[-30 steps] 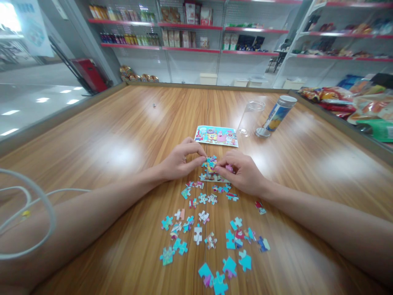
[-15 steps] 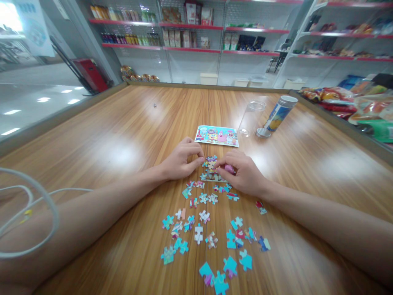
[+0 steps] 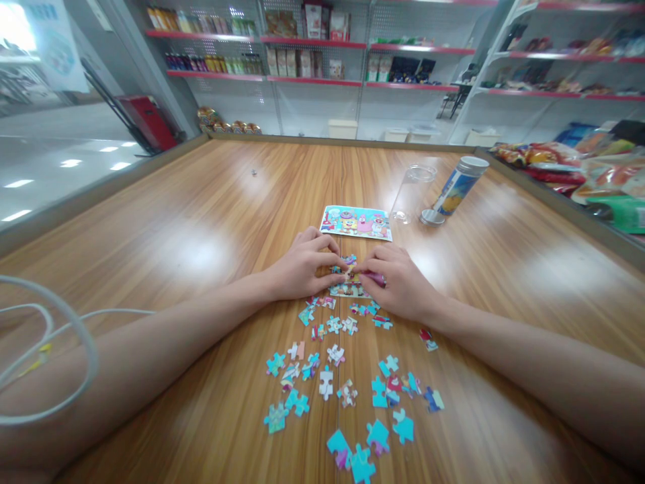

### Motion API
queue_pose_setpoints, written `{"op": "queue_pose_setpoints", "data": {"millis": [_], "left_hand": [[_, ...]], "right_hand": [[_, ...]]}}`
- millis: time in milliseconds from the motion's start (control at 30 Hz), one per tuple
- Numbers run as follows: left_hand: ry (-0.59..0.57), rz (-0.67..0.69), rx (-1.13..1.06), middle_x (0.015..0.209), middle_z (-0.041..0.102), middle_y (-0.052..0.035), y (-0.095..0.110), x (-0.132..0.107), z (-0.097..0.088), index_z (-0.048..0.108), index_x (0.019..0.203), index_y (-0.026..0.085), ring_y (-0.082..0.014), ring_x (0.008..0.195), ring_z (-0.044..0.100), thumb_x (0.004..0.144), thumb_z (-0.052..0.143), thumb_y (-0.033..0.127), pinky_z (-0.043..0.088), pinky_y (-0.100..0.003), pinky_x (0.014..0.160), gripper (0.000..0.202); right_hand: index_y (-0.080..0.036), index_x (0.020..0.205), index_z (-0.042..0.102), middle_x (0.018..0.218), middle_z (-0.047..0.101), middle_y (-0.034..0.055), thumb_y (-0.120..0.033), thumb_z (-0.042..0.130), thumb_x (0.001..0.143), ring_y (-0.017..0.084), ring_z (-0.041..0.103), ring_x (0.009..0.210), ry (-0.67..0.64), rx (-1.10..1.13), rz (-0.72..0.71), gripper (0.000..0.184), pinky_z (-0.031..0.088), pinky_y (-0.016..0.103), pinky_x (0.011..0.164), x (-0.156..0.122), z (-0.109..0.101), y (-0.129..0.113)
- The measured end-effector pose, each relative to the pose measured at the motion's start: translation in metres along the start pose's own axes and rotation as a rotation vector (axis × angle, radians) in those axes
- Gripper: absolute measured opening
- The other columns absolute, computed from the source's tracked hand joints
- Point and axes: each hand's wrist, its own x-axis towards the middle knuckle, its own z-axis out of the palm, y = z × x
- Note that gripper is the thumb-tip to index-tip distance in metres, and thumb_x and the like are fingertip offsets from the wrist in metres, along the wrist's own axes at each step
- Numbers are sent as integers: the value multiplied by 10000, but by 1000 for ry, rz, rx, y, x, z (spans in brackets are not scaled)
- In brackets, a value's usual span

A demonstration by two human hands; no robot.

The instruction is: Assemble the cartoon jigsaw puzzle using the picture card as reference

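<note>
A partly joined jigsaw puzzle [image 3: 347,291] lies on the table between my hands, partly covered by my fingers. My left hand [image 3: 308,267] reaches in from the left, thumb and forefinger closed at a small pale puzzle piece [image 3: 349,274] over the joined part. From the right, my right hand [image 3: 398,279] pinches at the same spot; a pink-purple bit [image 3: 375,277] shows under its curled fingers. Just beyond lies the picture card [image 3: 357,223] with cartoon figures. Loose puzzle pieces [image 3: 334,325] are scattered nearer to me, many of them light blue [image 3: 362,464].
A clear cylinder [image 3: 412,195], a blue canister [image 3: 461,187] and a round metal lid [image 3: 432,217] stand at the back right. White cable [image 3: 91,363] loops at the left over my forearm. Packaged goods [image 3: 605,171] lie beyond the right edge; shelves [image 3: 312,44] line the back.
My left hand has moved right, its fingertips now meeting those of my right hand over the joined puzzle. My right hand has shifted only slightly. The loose pieces lie as before.
</note>
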Motion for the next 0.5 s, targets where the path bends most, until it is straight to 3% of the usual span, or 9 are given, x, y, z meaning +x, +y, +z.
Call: {"op": "queue_pose_setpoints", "data": {"millis": [267, 400, 500], "left_hand": [[17, 13, -2, 1011, 665, -73, -2, 1, 0, 786, 970, 235, -219, 1012, 506, 902, 691, 429, 413, -391, 949, 227], [24, 4, 16, 1035, 663, -79, -3, 1, 2, 767, 1079, 242, -222, 1018, 498, 893, 690, 459, 418, -388, 938, 296], [23, 34, 45, 1053, 651, -76, -5, 1, 3, 777, 1057, 277, -223, 1025, 490, 903, 679, 447, 412, -388, 938, 250]], "right_hand": [[-217, 1033, 769, 870, 631, 58, -191, 618, 910, 209, 557, 868, 0, 34, -61, 196, 420, 374, 804, 0, 0, 1], [-227, 1000, 780, 865, 618, 56, -209, 610, 923, 206, 544, 855, -12, 42, -78, 188, 416, 372, 802, 0, -1, 2], [-223, 974, 780, 871, 617, 59, -221, 610, 927, 207, 539, 856, -24, 54, -97, 177, 416, 372, 805, 0, -2, 1]]}}
